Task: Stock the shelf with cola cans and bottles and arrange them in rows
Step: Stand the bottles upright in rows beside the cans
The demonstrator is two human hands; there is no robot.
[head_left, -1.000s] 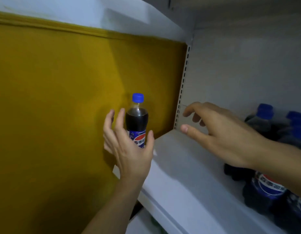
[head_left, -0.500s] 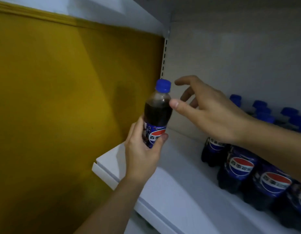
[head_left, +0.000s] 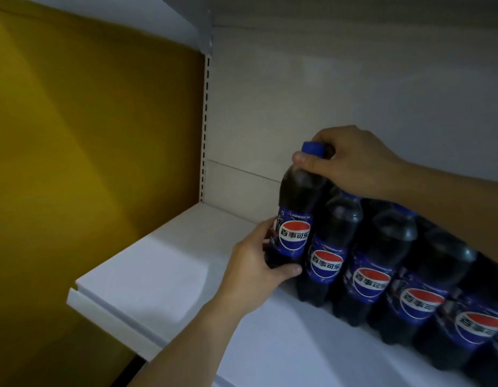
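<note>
Half a second ago you held the bottle (head_left: 296,216) in your left hand (head_left: 255,270) alone, out past the shelf's left end, with your right hand (head_left: 354,160) open and reaching for the cap. Now both hands are clamped on it. Left hand wraps the lower body, thumb across the front below the label, fingers behind. Right hand grips the top, thumb pressed at the neck just under the blue cap (head_left: 313,148), fingers curled over and behind it.

The bottle has moved right. It now sits at centre frame, at the left end of the row of bottles (head_left: 404,277), touching or nearly touching the first one. It leans slightly left at the base. Can't tell whether its base is down on the shelf (head_left: 158,277); your left hand covers it.

The view has swung right too, so more of the row shows than before.

Shelf contents: the row runs from centre frame to the lower right edge, five labels readable, all facing forward, dark cola inside. More blue caps show behind your right forearm, so there's at least a second row at the back. The left part of the shelf is bare white. Yellow wall (head_left: 88,149) fills the left of the frame, white back panel (head_left: 326,88) the upper right.
</note>
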